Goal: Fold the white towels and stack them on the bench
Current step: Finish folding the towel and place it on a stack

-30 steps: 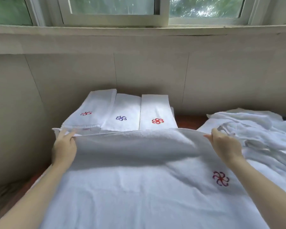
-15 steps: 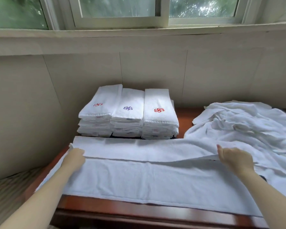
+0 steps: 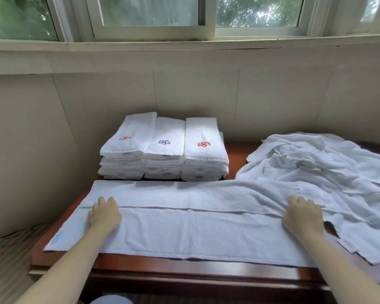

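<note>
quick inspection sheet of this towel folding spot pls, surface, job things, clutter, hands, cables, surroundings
surface: reddish wooden bench, front edge bare, the rest mostly covered by towels
job's things: long towel spread along the front, its far edge folded toward the person; three stacks of folded towels side by side at the back, with red, purple and red flower marks on top; heap of unfolded towels on the right
clutter: nothing seen
hands: left hand and right hand both rest on the long towel at the fold edge, knuckles up, fingers partly hidden
cables: nothing seen
surroundings: beige wall behind, windows above with greenery outside
</note>
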Action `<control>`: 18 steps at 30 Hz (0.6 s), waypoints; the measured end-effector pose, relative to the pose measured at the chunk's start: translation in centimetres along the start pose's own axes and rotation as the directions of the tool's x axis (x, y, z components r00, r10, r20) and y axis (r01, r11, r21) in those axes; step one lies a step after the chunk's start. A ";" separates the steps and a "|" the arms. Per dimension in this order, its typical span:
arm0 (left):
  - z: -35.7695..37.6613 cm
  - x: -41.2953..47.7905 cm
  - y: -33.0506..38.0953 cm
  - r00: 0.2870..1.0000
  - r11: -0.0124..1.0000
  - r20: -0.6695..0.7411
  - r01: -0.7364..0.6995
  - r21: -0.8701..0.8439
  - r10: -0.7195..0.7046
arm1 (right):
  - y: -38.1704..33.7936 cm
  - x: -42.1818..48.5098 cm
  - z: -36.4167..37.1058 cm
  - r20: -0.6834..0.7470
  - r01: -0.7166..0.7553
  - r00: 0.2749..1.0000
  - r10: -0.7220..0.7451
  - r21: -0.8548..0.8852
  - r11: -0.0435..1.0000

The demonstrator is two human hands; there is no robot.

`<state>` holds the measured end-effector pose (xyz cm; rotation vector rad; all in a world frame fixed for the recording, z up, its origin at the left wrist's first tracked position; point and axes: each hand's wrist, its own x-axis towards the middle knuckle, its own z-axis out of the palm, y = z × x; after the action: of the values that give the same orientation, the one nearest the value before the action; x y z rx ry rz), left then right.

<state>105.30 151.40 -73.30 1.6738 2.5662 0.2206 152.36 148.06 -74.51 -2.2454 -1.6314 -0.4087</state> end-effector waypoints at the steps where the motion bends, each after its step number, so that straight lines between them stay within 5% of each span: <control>1: 0.4 -0.5 1.6 0.998 0.998 -0.003 -0.067 -0.010 0.067 | -0.6 -0.2 0.0 0.016 0.022 1.000 -0.023 0.018 1.000; 6: 2.7 -3.4 9.9 0.942 0.916 -0.002 -0.326 -0.233 0.335 | -2.6 -0.9 0.6 0.175 0.003 0.984 -0.016 0.073 0.997; 11: 4.8 -4.9 14.0 0.940 0.872 -0.096 -0.341 -0.351 0.329 | -3.5 -0.6 0.9 0.187 0.074 0.979 -0.086 0.073 0.995; 15: 5.1 -3.4 14.4 0.918 0.872 -0.135 -0.395 -0.289 0.372 | -4.1 -0.4 1.7 0.155 0.116 0.982 -0.113 -0.010 0.993; 18: 4.9 -3.0 14.1 0.887 0.828 -0.144 -0.462 -0.319 0.439 | -4.3 -0.6 1.7 0.003 0.144 0.990 -0.144 0.028 0.989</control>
<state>119.97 154.63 -76.00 2.1137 1.9625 0.7163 148.12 149.55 -75.84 -2.1180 -1.7968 -0.4141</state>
